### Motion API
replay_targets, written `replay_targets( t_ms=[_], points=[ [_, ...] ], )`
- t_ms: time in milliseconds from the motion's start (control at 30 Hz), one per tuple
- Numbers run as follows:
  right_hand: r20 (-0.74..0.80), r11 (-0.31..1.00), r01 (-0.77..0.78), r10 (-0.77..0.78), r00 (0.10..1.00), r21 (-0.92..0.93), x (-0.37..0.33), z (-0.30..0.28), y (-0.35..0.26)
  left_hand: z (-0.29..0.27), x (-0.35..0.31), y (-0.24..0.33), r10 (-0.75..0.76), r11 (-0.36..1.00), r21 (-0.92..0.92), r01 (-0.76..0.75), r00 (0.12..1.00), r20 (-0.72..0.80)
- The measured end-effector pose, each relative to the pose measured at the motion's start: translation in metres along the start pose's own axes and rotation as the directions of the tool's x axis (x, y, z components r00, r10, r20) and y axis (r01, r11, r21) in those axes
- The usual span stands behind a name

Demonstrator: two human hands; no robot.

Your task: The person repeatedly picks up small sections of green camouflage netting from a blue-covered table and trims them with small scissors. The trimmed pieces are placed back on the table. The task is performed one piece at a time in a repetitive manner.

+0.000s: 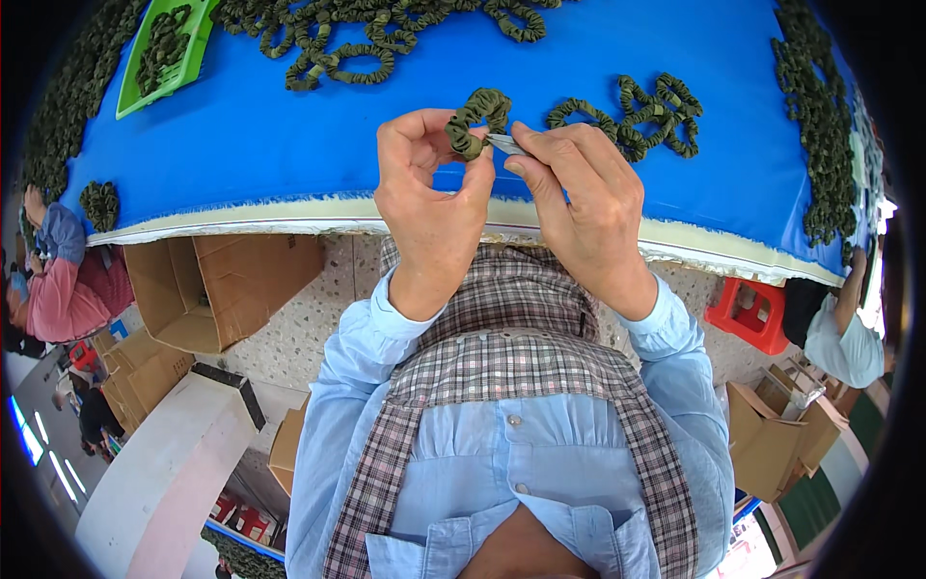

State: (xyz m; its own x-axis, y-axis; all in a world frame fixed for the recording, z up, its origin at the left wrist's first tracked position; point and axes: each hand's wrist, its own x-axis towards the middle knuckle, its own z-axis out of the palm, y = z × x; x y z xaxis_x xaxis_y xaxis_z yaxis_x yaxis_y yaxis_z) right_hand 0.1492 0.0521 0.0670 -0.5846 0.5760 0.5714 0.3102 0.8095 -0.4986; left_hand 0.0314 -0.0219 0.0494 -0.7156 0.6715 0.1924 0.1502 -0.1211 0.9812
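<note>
My left hand [424, 188] pinches a dark green ruffled fabric loop [477, 114] between thumb and fingers, held above the near edge of the blue table [289, 145]. My right hand [579, 198] grips a small silvery metal tool [503, 143] whose tip touches the loop. Both hands meet at the loop, just in front of my chest. Part of the loop is hidden behind my left fingers.
Several more green loops lie on the blue cloth: a cluster [637, 111] right of my hands, a pile [338, 39] at the far side, heaps along both edges. A green tray [159, 53] sits far left. Cardboard boxes [217, 285], a red stool [748, 314] and seated people are below.
</note>
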Motion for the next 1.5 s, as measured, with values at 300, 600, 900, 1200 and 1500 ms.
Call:
replay_targets(
  t_ms=[300,600,900,1200,1500],
  points=[
    [-0.011,0.969,-0.126,0.131,0.991,0.213,0.001,0.0,0.001,-0.001,0.001,0.0,-0.053,0.995,-0.084,0.054,0.999,0.014],
    [0.117,0.942,-0.027,-0.013,0.993,0.333,0.012,0.008,0.01,-0.005,0.002,0.007,-0.195,0.959,-0.196,0.206,0.978,0.077],
    [0.265,0.729,-0.329,0.207,0.942,0.601,0.009,0.013,0.014,-0.011,0.006,0.009,-0.374,0.86,-0.292,0.419,0.906,0.2],
    [0.329,0.813,-0.427,0.308,0.892,0.396,0.003,-0.012,0.013,-0.011,0.01,0.009,-0.408,0.812,-0.365,0.455,0.89,0.202],
    [-0.116,0.996,0.006,0.005,0.993,0.094,-0.016,0.011,0.01,-0.005,0.005,0.01,-0.307,0.905,-0.28,0.32,0.947,0.091]
  ],
)
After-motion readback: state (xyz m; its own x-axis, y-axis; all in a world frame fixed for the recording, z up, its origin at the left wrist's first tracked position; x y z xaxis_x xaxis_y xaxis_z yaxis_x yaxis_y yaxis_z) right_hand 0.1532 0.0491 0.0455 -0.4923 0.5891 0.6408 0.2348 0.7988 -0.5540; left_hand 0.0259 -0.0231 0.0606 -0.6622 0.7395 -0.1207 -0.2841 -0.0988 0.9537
